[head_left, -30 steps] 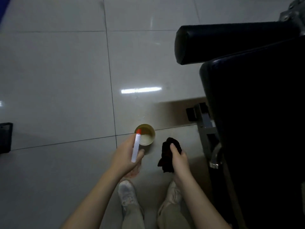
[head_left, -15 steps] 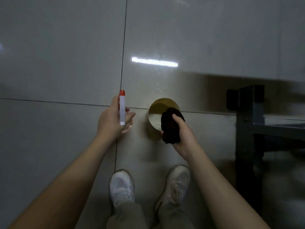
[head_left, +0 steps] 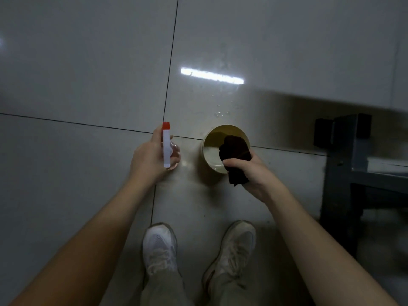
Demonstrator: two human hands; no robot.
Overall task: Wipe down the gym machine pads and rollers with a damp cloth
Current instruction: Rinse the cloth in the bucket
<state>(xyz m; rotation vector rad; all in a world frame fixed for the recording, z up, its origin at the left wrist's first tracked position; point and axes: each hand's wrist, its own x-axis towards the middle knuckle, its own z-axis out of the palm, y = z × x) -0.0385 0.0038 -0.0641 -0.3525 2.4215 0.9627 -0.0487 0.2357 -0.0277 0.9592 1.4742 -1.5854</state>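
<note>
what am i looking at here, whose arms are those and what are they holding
There is no robot here. A person wears a camera on the head, so this single picture looks down past their own arms to the tiled floor. The left hand holds a white tube with a red cap. The right hand grips a dark cloth, bunched over a bowl that stands on the tiles and holds some pale liquid. I cannot tell whether the cloth touches the liquid. Below are the person's two pale shoes. At the right stands a dark metal frame, probably part of the gym machine to be wiped.
</note>
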